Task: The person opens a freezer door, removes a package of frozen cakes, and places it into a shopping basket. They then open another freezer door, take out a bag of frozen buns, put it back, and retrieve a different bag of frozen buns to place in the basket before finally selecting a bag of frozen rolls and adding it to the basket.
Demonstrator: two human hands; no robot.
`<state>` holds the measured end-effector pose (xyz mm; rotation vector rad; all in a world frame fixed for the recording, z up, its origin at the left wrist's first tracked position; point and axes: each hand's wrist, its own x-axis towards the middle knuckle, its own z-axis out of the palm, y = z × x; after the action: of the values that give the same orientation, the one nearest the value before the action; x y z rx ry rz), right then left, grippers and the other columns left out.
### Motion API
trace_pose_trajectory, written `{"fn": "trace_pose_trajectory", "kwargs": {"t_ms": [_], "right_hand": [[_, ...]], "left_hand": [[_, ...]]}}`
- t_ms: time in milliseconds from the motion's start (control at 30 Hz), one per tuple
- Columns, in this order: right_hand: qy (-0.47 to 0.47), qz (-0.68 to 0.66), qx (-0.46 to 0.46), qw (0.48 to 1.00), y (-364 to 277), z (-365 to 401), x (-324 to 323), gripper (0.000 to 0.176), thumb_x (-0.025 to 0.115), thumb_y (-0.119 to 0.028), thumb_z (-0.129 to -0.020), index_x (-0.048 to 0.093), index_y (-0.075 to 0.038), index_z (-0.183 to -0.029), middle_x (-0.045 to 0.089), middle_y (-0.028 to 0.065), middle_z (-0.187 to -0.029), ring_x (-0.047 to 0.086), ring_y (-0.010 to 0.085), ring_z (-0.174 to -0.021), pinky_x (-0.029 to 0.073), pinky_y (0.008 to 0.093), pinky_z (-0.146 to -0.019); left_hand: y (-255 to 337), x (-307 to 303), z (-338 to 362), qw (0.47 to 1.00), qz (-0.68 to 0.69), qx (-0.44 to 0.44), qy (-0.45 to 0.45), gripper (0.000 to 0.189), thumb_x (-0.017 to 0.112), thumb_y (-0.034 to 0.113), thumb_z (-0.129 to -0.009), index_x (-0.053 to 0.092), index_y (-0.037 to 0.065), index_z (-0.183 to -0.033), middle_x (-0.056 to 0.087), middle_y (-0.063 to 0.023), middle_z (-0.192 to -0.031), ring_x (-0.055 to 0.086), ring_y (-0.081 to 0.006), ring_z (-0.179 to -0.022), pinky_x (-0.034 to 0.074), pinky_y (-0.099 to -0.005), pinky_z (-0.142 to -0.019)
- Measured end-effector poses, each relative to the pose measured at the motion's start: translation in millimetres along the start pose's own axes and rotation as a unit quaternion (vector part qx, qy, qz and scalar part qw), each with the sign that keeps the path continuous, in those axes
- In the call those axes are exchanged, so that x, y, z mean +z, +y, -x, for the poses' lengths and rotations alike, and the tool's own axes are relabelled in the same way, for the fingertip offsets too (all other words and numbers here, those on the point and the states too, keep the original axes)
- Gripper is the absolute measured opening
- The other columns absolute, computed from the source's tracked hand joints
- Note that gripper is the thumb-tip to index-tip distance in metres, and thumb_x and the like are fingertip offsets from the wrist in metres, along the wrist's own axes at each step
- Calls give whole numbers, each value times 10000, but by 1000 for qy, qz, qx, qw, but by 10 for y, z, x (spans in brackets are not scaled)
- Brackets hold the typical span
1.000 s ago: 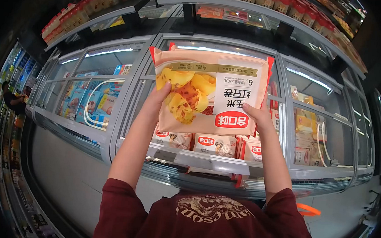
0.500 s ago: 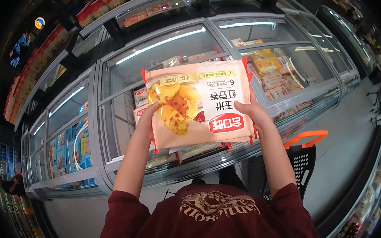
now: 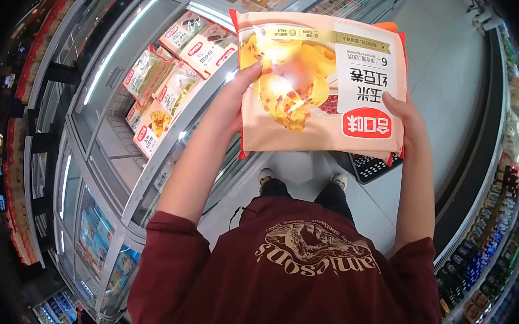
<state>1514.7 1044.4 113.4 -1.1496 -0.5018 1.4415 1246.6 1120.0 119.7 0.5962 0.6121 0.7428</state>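
Note:
A peach-coloured bag of frozen corn and red bean rolls point(image 3: 309, 138) is held up in front of my chest, its printing upside down to me. My left hand point(image 3: 240, 97) grips its left edge, thumb on the front. On the right edge my right hand point(image 3: 406, 115) is closed, its thumb over the white label panel. The fingers behind the bag are hidden. Light glares off the pictured yellow rolls. To the left, similar bags point(image 3: 157, 120) lie inside the chest freezer point(image 3: 142, 185).
A black perforated basket point(image 3: 370, 168) stands partly hidden beyond the bag; a bit of orange point(image 3: 387, 26) shows above it. Shelves of bottles point(image 3: 493, 220) line the right side. My shoes point(image 3: 339, 181) are on the grey floor point(image 3: 295, 170).
My view and body have turned right, so the freezer now lies to my left and more floor shows. Both hands keep hold of the bag, which appears higher and further right.

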Motion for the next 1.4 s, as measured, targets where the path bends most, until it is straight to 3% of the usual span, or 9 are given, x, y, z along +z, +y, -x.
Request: {"fn": "trace_pose_trajectory", "kwargs": {"t_ms": [233,400,700,767,867,1067,1200,1300,1400], "right_hand": [[84,-86,62,991,152,-58,-2184,661,567,-23,-726,223,-69,-1289,445,177,-1154,505,269,-1010,472,376,-804],[151,-180,134,963,1074,-287,-3542,657,537,-8,-751,198,-85,-1309,392,148,-1201,424,264,-1091,386,367,-898],[188,-261,219,921,3314,-2199,-4528,512,546,-39,-770,300,-42,-1219,460,152,-1111,483,265,-1019,423,388,-860],[223,-226,191,929,3727,-2489,-4753,499,548,-27,-760,310,-30,-1199,458,154,-1118,467,286,-1039,402,419,-877],[248,-278,180,910,4157,-2597,-5050,454,534,-104,-793,327,-34,-1192,457,138,-1143,446,297,-1064,365,437,-905],[303,-412,148,847,4950,-2627,-5441,386,486,-187,-845,385,-17,-1177,497,141,-1099,479,277,-1016,387,428,-876],[391,-379,97,833,5146,-2688,-5500,372,475,-137,-833,393,-10,-1173,501,138,-1085,492,284,-995,404,413,-855],[411,-353,117,832,5264,-2741,-5572,361,453,-196,-843,405,-49,-1170,483,126,-1138,458,289,-1053,358,448,-903],[411,-279,177,850,5142,-2731,-5584,389,480,-198,-816,410,-50,-1169,484,115,-1137,452,252,-1062,360,408,-899]], "left_hand": [[-1642,785,-1148,990,-87,-86,65,450,467,220,-837,351,-10,-1206,472,-169,-1149,499,-259,-1028,421,-376,-868],[-2773,741,-2100,963,-55,-233,126,451,469,150,-813,336,19,-1223,469,-160,-1158,500,-262,-1030,418,-355,-866],[-3889,-1180,-4274,879,-226,-399,134,445,516,82,-764,391,-7,-1182,517,-165,-1102,535,-264,-982,433,-348,-846],[-4279,-1552,-4561,877,-382,-290,33,451,545,52,-743,411,1,-1171,528,-158,-1087,543,-245,-970,436,-333,-840],[-4851,-1630,-4826,884,-382,-265,52,463,590,59,-719,438,9,-1155,545,-137,-1060,539,-221,-969,416,-313,-854],[-5693,-1768,-5453,774,-565,-277,-69,429,659,102,-678,519,12,-1073,583,-98,-993,554,-186,-910,423,-298,-807],[-6080,-2110,-5622,841,-447,-300,-55,487,679,210,-654,510,17,-1068,572,-125,-1017,542,-223,-953,403,-305,-836],[-6281,-2104,-5571,717,-654,-239,41,534,679,277,-635,491,23,-1066,549,-155,-1059,523,-259,-998,395,-318,-851],[-6417,-2177,-5585,705,-668,-238,14,579,664,314,-629,460,30,-1091,536,-162,-1084,510,-274,-1023,391,-327,-867]]}}
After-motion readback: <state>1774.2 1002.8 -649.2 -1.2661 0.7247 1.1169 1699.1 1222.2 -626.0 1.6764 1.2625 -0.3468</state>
